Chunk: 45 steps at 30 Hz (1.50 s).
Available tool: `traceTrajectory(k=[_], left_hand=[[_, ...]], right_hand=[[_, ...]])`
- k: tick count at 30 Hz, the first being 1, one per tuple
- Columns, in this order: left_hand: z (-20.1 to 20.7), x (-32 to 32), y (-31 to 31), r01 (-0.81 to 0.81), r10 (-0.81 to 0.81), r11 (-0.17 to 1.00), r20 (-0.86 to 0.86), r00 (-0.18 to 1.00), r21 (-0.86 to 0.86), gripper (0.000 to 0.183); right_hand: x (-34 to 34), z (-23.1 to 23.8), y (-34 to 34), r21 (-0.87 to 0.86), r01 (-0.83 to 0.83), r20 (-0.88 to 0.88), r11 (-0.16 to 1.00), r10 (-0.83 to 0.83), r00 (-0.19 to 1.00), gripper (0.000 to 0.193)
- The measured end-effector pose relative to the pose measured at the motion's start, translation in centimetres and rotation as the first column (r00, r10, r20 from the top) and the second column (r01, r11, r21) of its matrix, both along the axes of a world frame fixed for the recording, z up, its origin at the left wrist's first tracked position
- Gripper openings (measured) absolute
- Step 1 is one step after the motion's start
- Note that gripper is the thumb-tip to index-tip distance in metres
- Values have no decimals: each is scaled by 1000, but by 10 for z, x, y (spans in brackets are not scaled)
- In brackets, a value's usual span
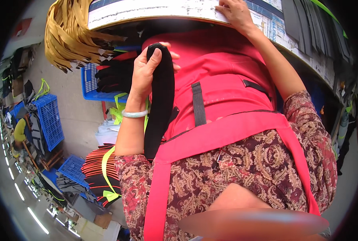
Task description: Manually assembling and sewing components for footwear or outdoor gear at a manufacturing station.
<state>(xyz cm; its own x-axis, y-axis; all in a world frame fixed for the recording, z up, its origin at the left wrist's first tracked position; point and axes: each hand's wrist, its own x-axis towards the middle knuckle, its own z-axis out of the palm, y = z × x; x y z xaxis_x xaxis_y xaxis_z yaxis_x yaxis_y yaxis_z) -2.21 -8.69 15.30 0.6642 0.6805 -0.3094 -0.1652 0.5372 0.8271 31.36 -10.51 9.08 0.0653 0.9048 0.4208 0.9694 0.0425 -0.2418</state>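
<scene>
My left hand (143, 72) is closed on a wide black fabric strap (161, 94). The thumb presses its rounded, folded-over top while the fingers pass behind. From there the strap hangs down along my forearm, and its lower end is hidden near my sleeve. My right hand (237, 17) rests at the edge of the white worktable (159, 10), fingers bent but apart, with no object visible in them. The upper border of the view cuts off some of its fingertips. Over my lap lies a red apron (223, 68).
Golden-tan straps (68, 32) hang off the table's left end; dark grey strips (303, 24) drape over its right. Below on the left stand a blue crate (90, 78) of black pieces and a red-edged black bundle (100, 168) tied with yellow-green ribbon. Another blue crate (49, 120) stands farther left.
</scene>
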Motion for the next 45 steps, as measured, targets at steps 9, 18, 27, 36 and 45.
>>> traceTrajectory(k=[9,18,27,36,45], left_hand=[[0,-9,-8,-8,4,996,44,999,93,22],[5,-17,-9,33,-35,995,23,999,90,19],[-5,-15,-13,84,-83,990,-14,996,112,18],[-4,-5,-12,65,-70,986,27,997,156,17],[5,-8,-6,-42,33,997,136,990,58,25]], right_hand=[[-106,72,-44,-168,-394,-748,904,144,648,16],[-137,82,-56,-126,-534,-757,836,267,596,15],[-133,79,-61,-165,-561,-700,811,304,646,11],[-148,57,-65,113,-533,-955,838,240,174,13],[-117,77,-44,-296,-667,-936,683,-68,346,21]])
